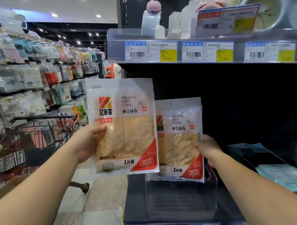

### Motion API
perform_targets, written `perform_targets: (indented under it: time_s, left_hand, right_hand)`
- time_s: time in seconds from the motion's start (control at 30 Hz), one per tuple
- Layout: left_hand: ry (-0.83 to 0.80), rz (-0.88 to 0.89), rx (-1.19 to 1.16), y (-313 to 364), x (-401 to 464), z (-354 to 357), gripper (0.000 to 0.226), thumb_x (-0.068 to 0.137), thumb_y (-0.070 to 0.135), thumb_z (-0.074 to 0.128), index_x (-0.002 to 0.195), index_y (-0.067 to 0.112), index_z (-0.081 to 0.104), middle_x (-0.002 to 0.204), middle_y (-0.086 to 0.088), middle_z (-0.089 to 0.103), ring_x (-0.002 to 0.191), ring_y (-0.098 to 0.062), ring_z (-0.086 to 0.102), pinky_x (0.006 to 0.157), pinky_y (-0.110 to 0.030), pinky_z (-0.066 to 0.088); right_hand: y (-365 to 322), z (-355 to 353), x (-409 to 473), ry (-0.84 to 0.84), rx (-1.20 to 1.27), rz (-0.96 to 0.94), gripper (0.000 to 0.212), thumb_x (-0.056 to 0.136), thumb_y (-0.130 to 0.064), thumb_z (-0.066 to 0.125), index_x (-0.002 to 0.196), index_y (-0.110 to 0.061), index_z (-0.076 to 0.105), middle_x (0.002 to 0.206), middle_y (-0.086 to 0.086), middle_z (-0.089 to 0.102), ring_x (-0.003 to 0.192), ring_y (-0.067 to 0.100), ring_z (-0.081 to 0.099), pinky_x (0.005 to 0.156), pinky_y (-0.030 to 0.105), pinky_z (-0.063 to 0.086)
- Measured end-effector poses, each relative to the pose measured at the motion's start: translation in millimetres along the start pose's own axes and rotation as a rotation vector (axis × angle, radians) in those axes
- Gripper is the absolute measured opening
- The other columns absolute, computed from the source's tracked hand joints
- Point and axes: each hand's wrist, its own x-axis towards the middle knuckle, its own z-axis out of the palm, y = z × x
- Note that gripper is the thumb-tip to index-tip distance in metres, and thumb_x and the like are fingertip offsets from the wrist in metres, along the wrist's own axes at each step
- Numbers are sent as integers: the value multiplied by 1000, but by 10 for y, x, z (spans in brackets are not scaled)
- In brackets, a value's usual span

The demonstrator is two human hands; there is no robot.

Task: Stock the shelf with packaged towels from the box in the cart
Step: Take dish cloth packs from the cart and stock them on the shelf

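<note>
1. Your left hand holds a towel pack upright by its left edge, thumb across the front and fingers hidden behind it. That grip is clenched on the pack.
2. This pack hangs in the air beyond the left end of the shelf unit, in front of the aisle floor, touching no shelf.
3. Your right hand grasps a second towel pack at its right edge, thumb on the front. That grip is also clenched on its pack.
4. The second pack stands upright near the left end of the lower shelf, over a clear plastic bin that sits there. You cannot tell whether the bottom edge rests in the bin or hangs just above it.
5. The first pack overlaps the left edge of the second from the front.
6. Both fronts read "MAGICAL DISH TOWEL", with a red corner at the lower right.
7. The shopping cart stands in the aisle to your left, behind your left forearm. A brown cardboard edge shows beneath that arm.
8. The upper shelf carries price tags along its front edge and pale containers on top.
9. Teal-toned packets lie towards the right end of the lower shelf.
</note>
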Motion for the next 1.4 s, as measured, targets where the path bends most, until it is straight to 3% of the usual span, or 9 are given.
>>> perform_targets:
  time_s: [0.1, 0.37, 0.53, 0.7, 0.9, 1.0, 1.1, 1.27, 1.4]
  left_hand:
    - [-8, -7, -44, -58, 54, 113, 14, 99, 10, 53, 91, 11, 64, 63, 2, 70, 52, -12, 68, 48, -24, 55]
    - [-45, -47, -177, -129, 93, 332, 14, 99, 8, 53, 89, 12, 61, 57, 3, 70, 44, -8, 65, 37, -17, 48]
    - [-94, -26, -172, -169, 98, 333, 11, 99, 12, 53, 100, 15, 64, 72, 0, 75, 59, -15, 72, 54, -30, 56]
    - [-149, -30, -184, -208, 81, 358, 17, 99, 12, 50, 105, 14, 65, 82, -4, 77, 67, -19, 75, 72, -40, 53]
    - [-216, -77, -180, -248, 67, 482, 21, 96, 10, 52, 113, 9, 64, 84, -8, 77, 65, -21, 74, 59, -33, 58]
    - [-216, -69, -165, -251, 69, 598, 20, 96, 8, 54, 113, 7, 64, 84, -10, 76, 66, -23, 74, 56, -35, 60]
    - [-201, -68, -143, -244, 37, 746, 15, 94, 6, 57, 106, 6, 67, 85, -12, 77, 67, -24, 74, 59, -37, 61]
    - [-210, -89, -120, -295, 32, 1048, 31, 94, 7, 60, 125, 5, 63, 117, -19, 72, 108, -37, 69, 99, -55, 51]
    - [-212, -79, -132, -362, 2, 1293, 26, 95, 4, 59, 121, 7, 63, 112, -17, 74, 104, -37, 70, 94, -56, 54]
  right_hand:
    - [49, -50, 42, 24, -87, -27, 14, 91, -11, 64, 101, -21, 61, 95, 5, 70, 84, 26, 69, 73, 37, 58]
    - [91, -106, 33, 37, -126, -43, 15, 93, -10, 60, 94, -24, 63, 94, 3, 70, 84, 23, 70, 75, 37, 58]
    - [96, -54, 21, 40, -95, -117, 16, 96, -13, 57, 95, -28, 64, 101, 2, 71, 92, 23, 69, 87, 44, 57]
    - [139, -50, 33, 47, -78, -65, 22, 97, -10, 54, 115, -20, 62, 95, -1, 68, 83, 18, 67, 64, 30, 52]
    - [135, -90, -29, 66, 49, -69, 63, 91, -4, 64, 147, -21, 40, 144, 6, 49, 118, 27, 57, 83, 37, 55]
    - [143, -161, -63, 72, 75, -61, 69, 90, -4, 66, 150, -20, 36, 150, 10, 43, 130, 29, 49, 94, 38, 50]
    - [98, -238, -143, 72, 70, -81, 54, 94, -9, 62, 144, -16, 45, 139, 10, 53, 117, 24, 56, 88, 31, 47]
    - [-113, -353, -309, -5, 170, -78, 36, 100, -44, 51, 121, -18, 64, 105, 1, 69, 74, 10, 52, 63, 24, 36]
    - [-241, -412, -413, -85, 209, -224, 10, 100, -23, 56, 98, -22, 66, 92, 0, 73, 68, 6, 67, 61, 20, 51]
